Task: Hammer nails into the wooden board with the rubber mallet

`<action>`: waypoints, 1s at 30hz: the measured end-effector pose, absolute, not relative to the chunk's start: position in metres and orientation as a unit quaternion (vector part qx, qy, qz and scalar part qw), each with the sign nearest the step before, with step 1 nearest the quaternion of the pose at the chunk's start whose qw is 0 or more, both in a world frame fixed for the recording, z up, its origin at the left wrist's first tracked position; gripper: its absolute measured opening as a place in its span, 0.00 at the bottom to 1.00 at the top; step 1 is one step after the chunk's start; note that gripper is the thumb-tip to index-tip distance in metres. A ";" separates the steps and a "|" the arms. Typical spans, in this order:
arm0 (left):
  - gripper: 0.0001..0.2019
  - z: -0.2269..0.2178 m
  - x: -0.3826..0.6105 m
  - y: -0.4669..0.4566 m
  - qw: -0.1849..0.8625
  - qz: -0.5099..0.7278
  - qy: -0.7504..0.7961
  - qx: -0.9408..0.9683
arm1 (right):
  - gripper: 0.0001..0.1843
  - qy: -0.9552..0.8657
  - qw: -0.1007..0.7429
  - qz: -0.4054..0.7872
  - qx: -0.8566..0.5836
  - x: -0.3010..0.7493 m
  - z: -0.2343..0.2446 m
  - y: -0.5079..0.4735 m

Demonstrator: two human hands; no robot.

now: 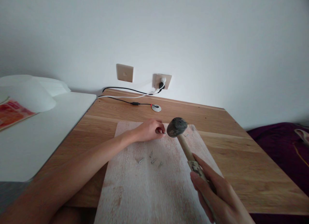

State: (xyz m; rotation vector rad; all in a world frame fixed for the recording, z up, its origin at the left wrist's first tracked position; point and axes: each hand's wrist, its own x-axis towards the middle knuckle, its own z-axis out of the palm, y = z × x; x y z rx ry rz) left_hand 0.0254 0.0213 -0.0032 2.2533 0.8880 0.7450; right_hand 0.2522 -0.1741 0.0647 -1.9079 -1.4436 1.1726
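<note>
Left hand (150, 130) out at centre frame, fingertips pinched narrow on a small nail (163, 133) held against the board (149, 188). Right hand (218, 195) low at lower right, wrapped shut around the wooden handle of the hammer (183, 138). Hammer head dark and rounded, hanging just right of the pinched nail, very close; touching or not, cannot tell.

Pale, whitewashed board lying flat on a wooden table (253, 159), filling the lower middle of the frame. Four loose nails (151, 159) scattered on the board below the left hand, well clear of both hands. White wall (193, 31) across the whole top half. Blank wall plate (125, 72) upper centre, socket (163, 81) just right of it with plugs in. Black and white cables (130, 96) running left from the socket along the table's far edge, one ending by a small round disc (156, 108). White surface (45, 134) at left, carrying a white rounded thing and something red-orange at the frame edge. Dark purple fabric (277, 153) at right.

Hammer's long axis running diagonally, handle from lower right up to the head at centre, head end pointing up-left toward the nail.

Nail mostly hidden by fingertips, only a sliver showing. Handle's lower end buried in the right hand. Right wrist cut off by the bottom edge. Scattered nails too small to read in detail.
</note>
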 end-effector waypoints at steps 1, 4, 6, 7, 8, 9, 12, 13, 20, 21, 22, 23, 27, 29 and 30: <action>0.04 -0.003 0.025 0.021 0.298 0.279 0.334 0.850 | 0.45 -0.528 0.236 0.433 -0.692 0.252 0.064 -0.174; 0.03 -0.002 0.025 0.022 0.296 0.275 0.333 0.852 | 0.45 -0.538 0.232 0.435 -0.684 0.252 0.059 -0.174; 0.02 -0.001 0.025 0.021 0.296 0.275 0.333 0.852 | 0.44 -0.538 0.231 0.431 -0.687 0.254 0.057 -0.174; 0.01 -0.001 0.025 0.021 0.297 0.276 0.333 0.851 | 0.44 -0.536 0.229 0.435 -0.686 0.255 0.057 -0.173; 0.01 -0.001 0.025 0.021 0.297 0.279 0.334 0.850 | 0.45 -0.535 0.225 0.440 -0.685 0.256 0.057 -0.173; 0.01 -0.001 0.025 0.021 0.297 0.282 0.336 0.848 | 0.46 -0.533 0.223 0.444 -0.685 0.257 0.058 -0.173; 0.03 -0.001 0.024 0.021 0.298 0.287 0.339 0.845 | 0.47 -0.531 0.231 0.440 -0.686 0.256 0.062 -0.173; 0.03 -0.002 0.025 0.021 0.299 0.286 0.337 0.846 | 0.46 -0.529 0.238 0.436 -0.688 0.255 0.063 -0.173; 0.04 -0.002 0.025 0.023 0.301 0.275 0.325 0.853 | 0.44 -0.541 0.242 0.427 -0.683 0.251 0.057 -0.173; 0.05 -0.003 0.025 0.023 0.301 0.274 0.323 0.854 | 0.45 -0.538 0.247 0.428 -0.683 0.251 0.057 -0.173; 0.05 -0.003 0.024 0.023 0.302 0.273 0.322 0.855 | 0.45 -0.534 0.254 0.428 -0.684 0.252 0.056 -0.174; 0.05 -0.004 0.024 0.024 0.302 0.271 0.321 0.856 | 0.45 -0.529 0.261 0.427 -0.686 0.252 0.056 -0.174; 0.06 -0.007 0.023 0.025 0.300 0.268 0.320 0.858 | 0.45 -0.521 0.268 0.422 -0.692 0.251 0.058 -0.176; 0.06 -0.007 0.024 0.026 0.299 0.265 0.321 0.859 | 0.45 -0.524 0.263 0.424 -0.690 0.249 0.059 -0.175; 0.06 -0.006 0.025 0.025 0.298 0.264 0.323 0.859 | 0.45 -0.528 0.259 0.425 -0.689 0.249 0.059 -0.174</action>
